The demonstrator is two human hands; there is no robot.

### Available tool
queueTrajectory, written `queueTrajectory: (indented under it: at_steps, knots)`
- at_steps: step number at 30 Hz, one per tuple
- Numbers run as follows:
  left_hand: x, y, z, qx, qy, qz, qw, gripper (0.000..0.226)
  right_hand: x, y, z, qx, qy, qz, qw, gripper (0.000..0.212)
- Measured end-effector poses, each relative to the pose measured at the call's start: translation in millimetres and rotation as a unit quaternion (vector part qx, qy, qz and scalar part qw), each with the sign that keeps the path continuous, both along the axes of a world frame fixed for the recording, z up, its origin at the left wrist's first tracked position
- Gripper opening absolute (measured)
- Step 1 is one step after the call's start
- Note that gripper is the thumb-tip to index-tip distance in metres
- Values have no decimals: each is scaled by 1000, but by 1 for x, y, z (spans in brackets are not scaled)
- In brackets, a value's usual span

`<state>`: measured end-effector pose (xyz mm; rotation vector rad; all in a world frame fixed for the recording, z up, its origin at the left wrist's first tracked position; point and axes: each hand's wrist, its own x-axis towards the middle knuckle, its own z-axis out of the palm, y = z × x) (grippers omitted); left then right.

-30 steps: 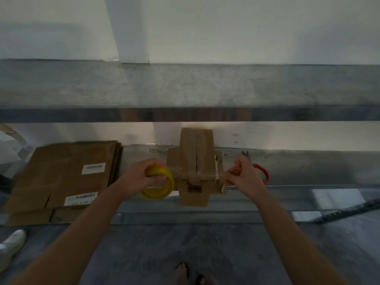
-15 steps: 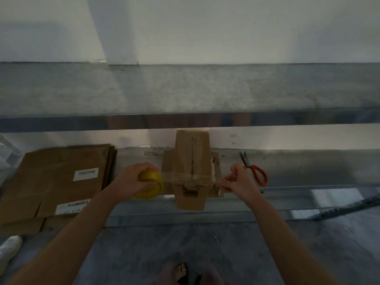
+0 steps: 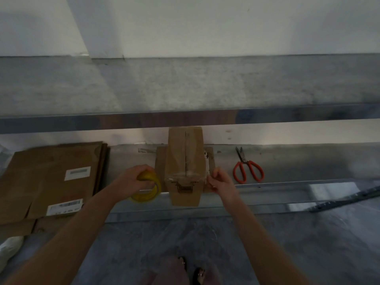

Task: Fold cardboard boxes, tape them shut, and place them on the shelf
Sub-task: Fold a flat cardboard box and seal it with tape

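A small folded cardboard box (image 3: 185,159) stands on the lower metal shelf (image 3: 298,161), its top seam covered by clear tape. My left hand (image 3: 135,179) grips a yellow tape roll (image 3: 147,191) just left of the box, at the shelf's front edge. A strip of clear tape runs from the roll across the near end of the box top. My right hand (image 3: 221,183) presses the tape end against the box's right side, fingers curled at the corner.
Flattened cardboard boxes (image 3: 51,179) with white labels lie stacked at the shelf's left. Red-handled scissors (image 3: 247,167) lie right of the box. An upper shelf (image 3: 185,89) overhangs above. A dark rail (image 3: 345,199) lies on the floor at right; feet show below.
The left hand carried the roll down to the shelf's front edge, close beside the box. The right hand moved in from beside the box and now presses the tape at its right corner.
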<state>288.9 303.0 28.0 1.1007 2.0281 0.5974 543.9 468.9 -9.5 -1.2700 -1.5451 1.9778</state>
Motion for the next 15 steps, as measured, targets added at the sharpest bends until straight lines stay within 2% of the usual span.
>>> queueTrajectory:
  at_steps: [6,12,15]
  knots:
    - [7,-8,0,3,0,41,999,31,-3,-22,-5,38,29,-43,998,22]
    - [18,-15,1,17,12,91,996,35,-5,-24,3,178,-46,-47,982,6]
    - [21,-17,-2,14,23,96,995,36,-5,-26,1,204,-65,-20,977,13]
